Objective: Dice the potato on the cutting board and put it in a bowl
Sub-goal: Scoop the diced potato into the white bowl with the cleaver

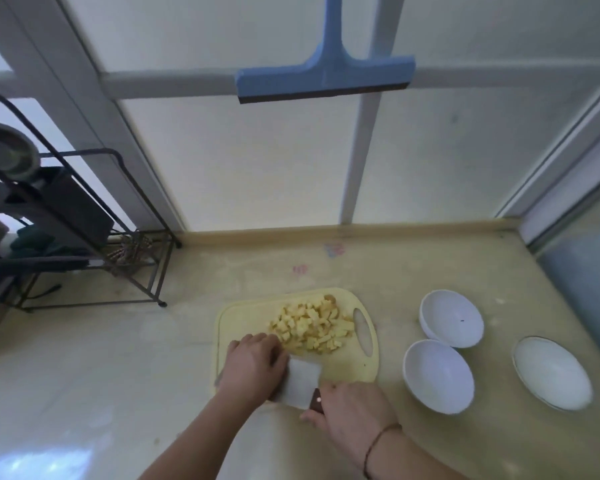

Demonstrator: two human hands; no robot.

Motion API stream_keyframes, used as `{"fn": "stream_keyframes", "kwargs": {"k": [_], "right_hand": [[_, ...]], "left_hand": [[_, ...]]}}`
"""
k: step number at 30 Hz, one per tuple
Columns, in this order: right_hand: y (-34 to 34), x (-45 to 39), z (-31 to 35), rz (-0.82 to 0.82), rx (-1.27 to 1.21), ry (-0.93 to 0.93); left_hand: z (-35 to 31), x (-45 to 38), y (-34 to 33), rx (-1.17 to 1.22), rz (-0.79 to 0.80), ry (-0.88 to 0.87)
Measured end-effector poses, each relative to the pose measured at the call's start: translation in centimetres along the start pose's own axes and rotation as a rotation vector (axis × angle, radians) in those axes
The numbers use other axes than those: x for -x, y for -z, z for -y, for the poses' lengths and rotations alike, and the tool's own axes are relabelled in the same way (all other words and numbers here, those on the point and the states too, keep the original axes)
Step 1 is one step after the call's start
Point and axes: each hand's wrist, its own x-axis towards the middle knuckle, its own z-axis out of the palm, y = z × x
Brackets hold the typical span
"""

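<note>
A pile of diced yellow potato lies on the pale yellow cutting board, towards its far right. My left hand rests knuckles-up on the board's near left, fingers curled down at the pile's near edge over potato that the hand mostly hides. My right hand grips the dark handle of a cleaver. The broad pale blade lies right beside my left hand, blurred. Three white bowls stand to the right of the board: a near one, a far one and an outer one.
A black wire rack with dark items stands at the back left of the beige counter. A blue squeegee hangs on the window behind. A glass panel borders the counter on the right.
</note>
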Motion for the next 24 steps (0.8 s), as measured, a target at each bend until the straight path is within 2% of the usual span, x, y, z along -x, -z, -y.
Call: {"fn": "stream_keyframes", "kwargs": {"k": [2,4,7,9,11,13,15,17,21,24], "right_hand": [[-0.1,0.1,-0.5,0.032,-0.094,-0.014],[-0.3,0.5,-1.4,0.065,-0.273,-0.005],[-0.9,1.3,-2.9,0.096,-0.566,-0.007],[-2.2,1.7,-4.1,0.063,-0.745,-0.053],[-3.5,2.2,-5.0,-0.060,-0.918,-0.129],[-4.6,2.3,-5.7,-0.265,-1.026,-0.224],[-5.9,1.9,-6.3,-0.491,-0.967,-0.358],[-7.0,0.9,-6.4,-0.624,-0.906,-0.486],[-8.7,-0.8,-7.1,-0.787,-0.728,-0.563],[-8.4,-1.3,-6.7,-0.773,-0.724,-0.554]], "left_hand": [[-0.3,-0.8,0.1,-0.004,0.025,0.008],[-0.3,-1.5,0.7,0.033,-0.025,-0.056],[0.2,-1.5,2.9,0.246,-0.371,-0.134],[0.4,-1.2,4.7,0.372,-0.613,-0.044],[0.8,-1.1,5.3,0.461,-0.714,0.078],[1.3,-1.3,4.3,0.456,-0.602,0.085],[1.5,-1.7,2.3,0.325,-0.413,-0.042],[0.9,-2.2,0.4,0.187,-0.264,-0.172],[-1.1,-3.6,-1.8,0.026,-0.011,-0.241],[-2.2,-5.1,-2.3,-0.094,0.168,-0.236]]}}
